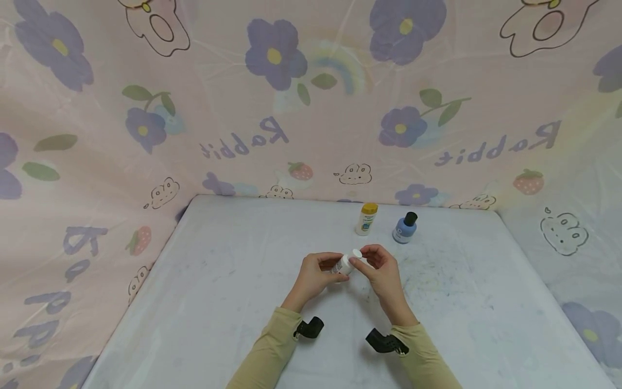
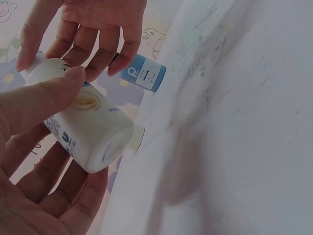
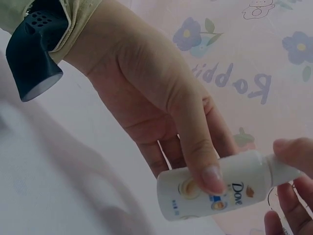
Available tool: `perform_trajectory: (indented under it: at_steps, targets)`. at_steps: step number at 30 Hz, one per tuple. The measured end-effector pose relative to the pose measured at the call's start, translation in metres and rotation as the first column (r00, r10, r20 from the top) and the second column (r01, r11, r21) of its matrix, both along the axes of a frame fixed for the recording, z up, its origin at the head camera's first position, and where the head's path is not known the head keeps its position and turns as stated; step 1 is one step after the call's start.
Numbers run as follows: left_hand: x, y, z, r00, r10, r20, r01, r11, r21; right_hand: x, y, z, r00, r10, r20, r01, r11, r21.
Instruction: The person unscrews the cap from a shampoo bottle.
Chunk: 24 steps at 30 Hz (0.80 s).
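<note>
While I have the left hand point(image 1: 315, 274) curled round the white bottle point(image 1: 343, 265), the right hand point(image 1: 384, 272) pinches its cap point(image 1: 357, 253) (seemingly still on, so the handling looks unfinished).

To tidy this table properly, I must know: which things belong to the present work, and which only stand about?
In use:
white Dove bottle, in the left hand
its white cap, held by the right hand

Standing by:
yellow-capped bottle
black-capped blue bottle
</note>
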State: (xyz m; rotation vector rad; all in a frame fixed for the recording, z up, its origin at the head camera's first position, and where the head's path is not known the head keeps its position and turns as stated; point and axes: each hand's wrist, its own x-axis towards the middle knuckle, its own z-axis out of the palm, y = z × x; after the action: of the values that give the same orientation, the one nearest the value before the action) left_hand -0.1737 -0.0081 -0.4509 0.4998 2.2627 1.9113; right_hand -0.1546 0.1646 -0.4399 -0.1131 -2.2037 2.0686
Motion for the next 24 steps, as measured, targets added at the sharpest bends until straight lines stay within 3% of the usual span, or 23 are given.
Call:
perform_trajectory:
  at_steps: [8, 16, 24]
  targets:
    - [-0.001, -0.001, -0.003, 1.000, 0.004, -0.009, -0.004, 1.000, 0.007, -0.011, 0.007, -0.022, 1.000, 0.005, 0.008, -0.005, 1.000, -0.012]
    - [-0.018, 0.001, -0.035, 1.000, 0.023, 0.010, -0.023, 1.000, -0.018, -0.012, 0.010, -0.024, 0.998, 0.061, 0.017, -0.061, 0.998, -0.007]
    - [-0.021, 0.000, -0.036, 1.000, 0.011, 0.006, -0.011, 1.000, -0.006, -0.012, 0.014, -0.024, 0.992, 0.114, -0.048, -0.114, 0.993, 0.001]
